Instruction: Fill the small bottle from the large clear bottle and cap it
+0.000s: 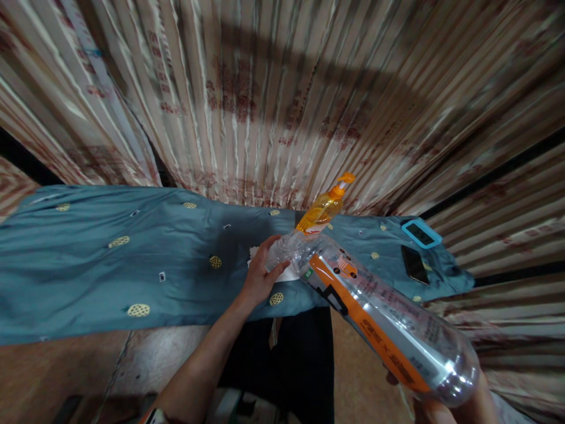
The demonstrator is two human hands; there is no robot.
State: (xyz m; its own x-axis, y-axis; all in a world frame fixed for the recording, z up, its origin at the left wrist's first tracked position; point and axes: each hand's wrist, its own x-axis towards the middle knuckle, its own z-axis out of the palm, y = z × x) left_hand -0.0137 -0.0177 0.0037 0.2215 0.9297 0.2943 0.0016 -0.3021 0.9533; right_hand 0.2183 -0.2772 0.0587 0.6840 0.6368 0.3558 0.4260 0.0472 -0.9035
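Note:
A big clear plastic bottle (pixel 375 312) with an orange label lies tilted, its neck pointing away from me and its base close to the camera. My left hand (pixel 261 272) grips the bottle's neck and cap end above the table. My right hand (pixel 435 409) holds the bottle's base at the lower right; only a small part of it shows under the bottle. Behind the bottle's neck stands an orange pump bottle (pixel 324 209). A white cloth or paper (pixel 288 275) lies on the table under my left hand.
The table (pixel 110 259) is covered with a teal cloth with yellow dots. A blue-framed device (pixel 421 233) and a dark phone (pixel 414 264) lie at its right end. Striped curtains (pixel 273 100) hang behind. Brown floor shows below the table's near edge.

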